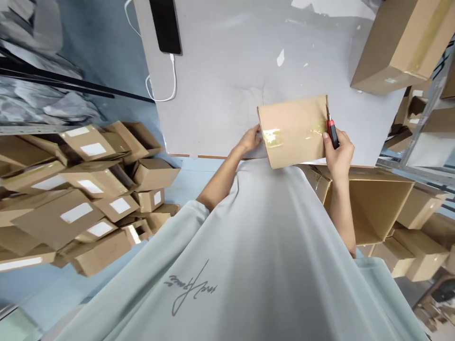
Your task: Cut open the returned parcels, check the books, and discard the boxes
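A small brown cardboard box (pixel 295 128) with strips of shiny tape is held tilted over the near edge of the table. My left hand (pixel 250 139) grips its left side, the fingertips partly hidden behind the cardboard. On the other side, my right hand (pixel 339 151) is closed around a red and black utility knife (pixel 332 132). The knife's tip points away from me, along the box's right edge. My right thumb is at the cardboard there.
A phone (pixel 165 26) with a white cable (pixel 174 80) lies on the grey table (pixel 213 61). A larger taped carton (pixel 394 52) stands at the far right. Several labelled cartons (pixel 88 184) are piled on the left. An open carton (pixel 373 203) is below the table's right front edge.
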Demonstrator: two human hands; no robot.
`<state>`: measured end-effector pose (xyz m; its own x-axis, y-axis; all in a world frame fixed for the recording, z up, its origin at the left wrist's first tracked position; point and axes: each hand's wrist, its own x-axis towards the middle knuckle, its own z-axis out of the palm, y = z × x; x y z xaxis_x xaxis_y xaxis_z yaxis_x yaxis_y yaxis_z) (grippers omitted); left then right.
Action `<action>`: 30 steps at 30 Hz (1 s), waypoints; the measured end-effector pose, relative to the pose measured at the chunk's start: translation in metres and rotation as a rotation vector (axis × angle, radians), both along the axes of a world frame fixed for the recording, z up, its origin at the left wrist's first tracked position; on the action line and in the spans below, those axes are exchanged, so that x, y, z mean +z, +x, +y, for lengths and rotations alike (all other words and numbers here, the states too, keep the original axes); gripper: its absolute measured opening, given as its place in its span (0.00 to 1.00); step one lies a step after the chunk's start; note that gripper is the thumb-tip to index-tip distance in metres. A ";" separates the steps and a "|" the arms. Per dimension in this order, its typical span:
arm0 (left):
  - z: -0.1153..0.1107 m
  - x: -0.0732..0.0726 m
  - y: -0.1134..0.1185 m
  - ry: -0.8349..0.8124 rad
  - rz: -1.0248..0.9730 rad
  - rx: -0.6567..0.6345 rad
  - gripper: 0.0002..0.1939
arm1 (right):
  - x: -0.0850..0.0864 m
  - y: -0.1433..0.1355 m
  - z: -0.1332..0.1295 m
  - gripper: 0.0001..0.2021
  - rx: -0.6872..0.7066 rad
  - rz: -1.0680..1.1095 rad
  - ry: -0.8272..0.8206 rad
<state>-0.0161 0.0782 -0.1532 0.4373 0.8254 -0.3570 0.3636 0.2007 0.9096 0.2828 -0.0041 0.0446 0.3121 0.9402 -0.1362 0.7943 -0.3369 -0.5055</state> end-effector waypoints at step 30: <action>0.037 0.120 -0.033 0.169 -0.266 -0.034 0.22 | 0.079 -0.163 -0.026 0.34 0.175 -0.140 -0.481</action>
<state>-0.0491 0.1152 -0.0331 0.5255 0.8465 -0.0851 0.1120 0.0303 0.9932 0.1194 -0.0301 0.1232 0.2027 0.8213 -0.5333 0.9083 -0.3612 -0.2111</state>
